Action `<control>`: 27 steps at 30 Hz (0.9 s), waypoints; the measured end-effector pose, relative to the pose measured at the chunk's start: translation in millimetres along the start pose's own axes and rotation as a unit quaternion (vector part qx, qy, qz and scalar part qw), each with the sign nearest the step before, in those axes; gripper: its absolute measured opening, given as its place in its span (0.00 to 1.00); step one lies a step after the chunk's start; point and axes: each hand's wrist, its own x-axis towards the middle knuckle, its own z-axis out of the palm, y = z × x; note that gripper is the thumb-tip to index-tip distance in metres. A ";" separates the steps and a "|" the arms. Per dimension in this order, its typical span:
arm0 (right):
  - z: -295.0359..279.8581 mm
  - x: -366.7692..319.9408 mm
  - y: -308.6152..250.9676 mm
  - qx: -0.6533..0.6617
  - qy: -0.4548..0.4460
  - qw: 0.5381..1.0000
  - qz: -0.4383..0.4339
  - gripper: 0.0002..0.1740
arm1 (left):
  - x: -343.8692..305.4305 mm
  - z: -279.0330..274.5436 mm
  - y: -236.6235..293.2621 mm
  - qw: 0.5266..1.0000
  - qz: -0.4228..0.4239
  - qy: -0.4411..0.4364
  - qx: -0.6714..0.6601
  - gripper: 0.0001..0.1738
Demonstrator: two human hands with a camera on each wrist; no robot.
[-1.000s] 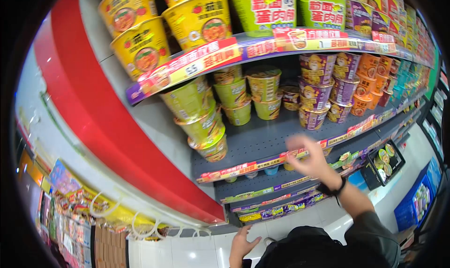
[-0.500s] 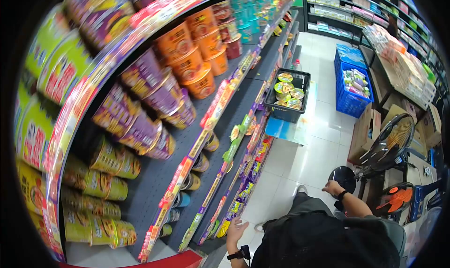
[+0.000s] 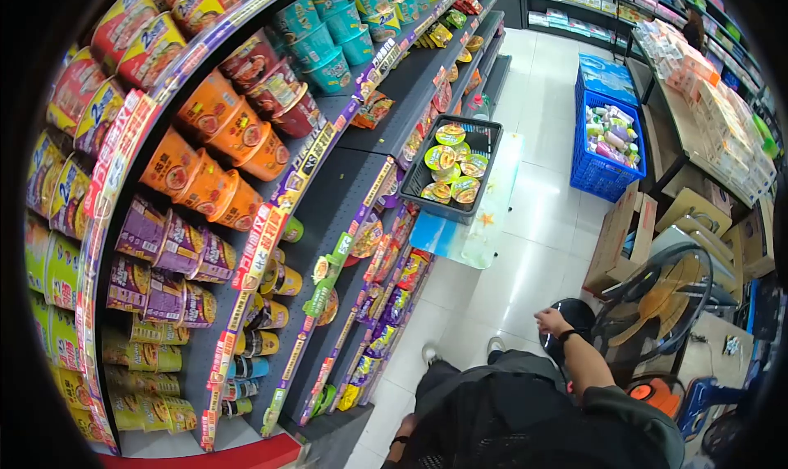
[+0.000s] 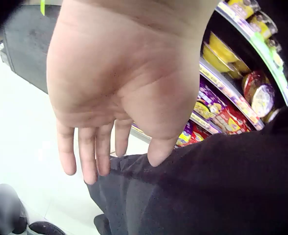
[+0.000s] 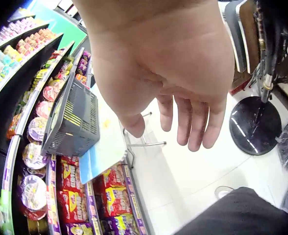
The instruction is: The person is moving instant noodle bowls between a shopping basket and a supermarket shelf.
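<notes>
My left hand (image 4: 124, 73) hangs loose beside the dark trouser leg (image 4: 183, 191), fingers relaxed and pointing down, holding nothing. In the head view only part of it shows at the lower edge, by the shelf's end. My right hand (image 3: 552, 321) is out to the right above the floor. Its palm and loosely bent fingers (image 5: 183, 122) hold nothing in the right wrist view. Ahead, a dark plastic basket (image 3: 442, 210) with several green-and-yellow lidded noodle bowls (image 3: 447, 155) sits on a low blue-and-white table (image 3: 492, 235) against the shelves.
Shelves of cup noodles (image 3: 197, 247) curve along the left, with bagged noodles (image 3: 382, 338) on lower tiers. A blue crate (image 3: 603, 169) of small packages stands farther up the aisle. At right are a cardboard box (image 3: 617, 243), a standing fan (image 3: 657, 297) and its round black base (image 5: 255, 125).
The head view has swung from the shelf toward the aisle. My right hand has come away from the shelf front to the right side, and my left hand has dropped beside the leg.
</notes>
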 end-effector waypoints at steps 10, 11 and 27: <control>-5.6 79.3 -155.7 -0.037 0.012 0.995 -0.096 0.23 | 207.7 -47.6 102.8 0.875 -0.372 0.050 -0.308 0.41; -19.8 86.4 -164.6 -0.022 0.015 0.996 -0.085 0.24 | 239.0 -52.4 114.8 0.918 -0.316 0.089 -0.222 0.43; -253.7 120.2 -186.7 0.153 0.204 0.967 0.013 0.14 | 861.7 -215.8 365.3 0.972 -0.141 0.181 -0.049 0.64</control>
